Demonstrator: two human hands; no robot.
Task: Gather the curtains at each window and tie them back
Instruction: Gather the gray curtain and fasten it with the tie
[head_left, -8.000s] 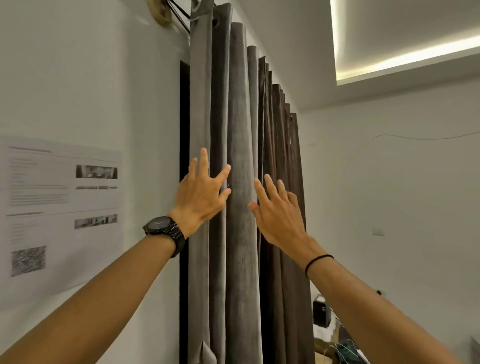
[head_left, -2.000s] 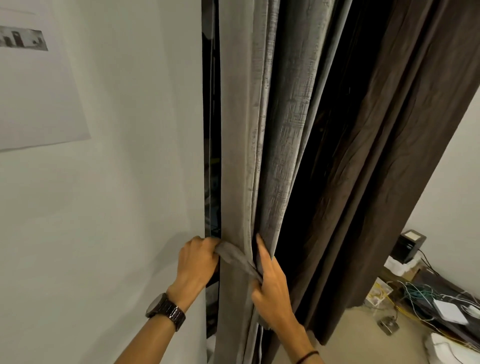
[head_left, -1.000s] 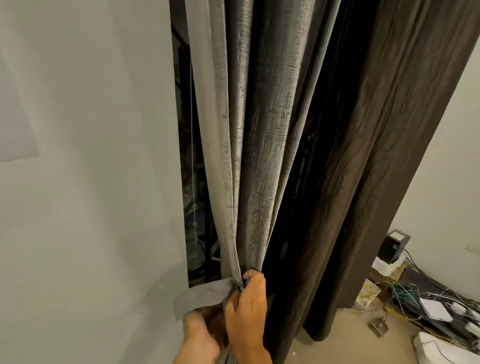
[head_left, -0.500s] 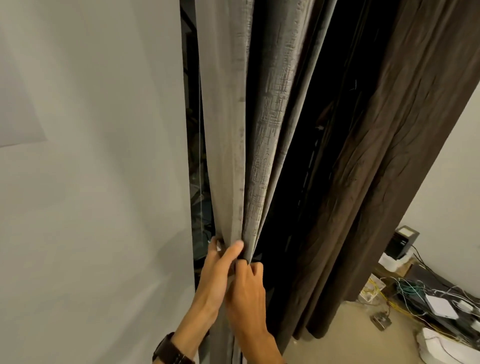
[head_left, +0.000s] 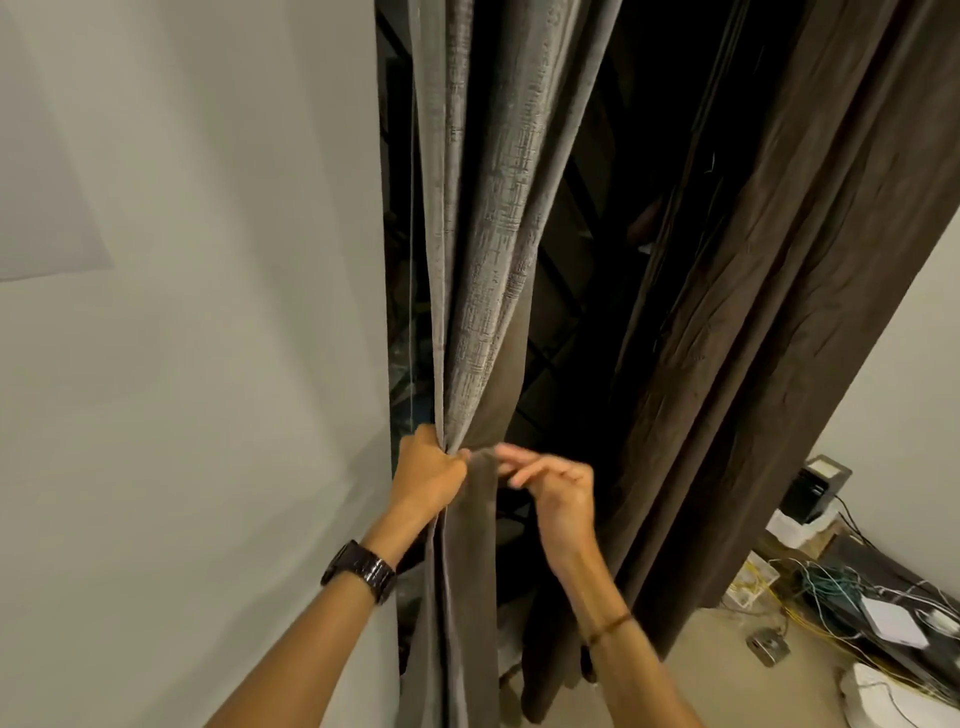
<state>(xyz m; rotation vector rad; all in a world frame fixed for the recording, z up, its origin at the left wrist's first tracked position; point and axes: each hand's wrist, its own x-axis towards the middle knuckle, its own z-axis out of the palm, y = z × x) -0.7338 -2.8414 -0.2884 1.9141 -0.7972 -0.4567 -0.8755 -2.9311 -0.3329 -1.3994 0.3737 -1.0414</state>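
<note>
The grey textured curtain (head_left: 488, 218) hangs beside the white wall and is bunched into a narrow neck at waist height. My left hand (head_left: 428, 475), with a dark watch on the wrist, grips that neck from the left side. A grey fabric strip (head_left: 467, 571) hangs straight down below the grip. My right hand (head_left: 558, 491) is just right of the neck, its loosely bent fingers blurred, fingertips at the fabric's edge and holding nothing that I can make out. The dark brown curtain (head_left: 753, 312) hangs loose to the right. Between the two shows the dark window (head_left: 576, 291).
A white wall (head_left: 208, 364) with a paper sheet (head_left: 41, 182) fills the left. On the floor at the lower right lie tangled cables (head_left: 810, 587), a white box (head_left: 893, 621) and a small black device (head_left: 813, 488).
My right hand has come off the grey curtain and moved right. My left hand has shifted from a flat hold to a fist around the gathered neck. The view has tilted slightly down.
</note>
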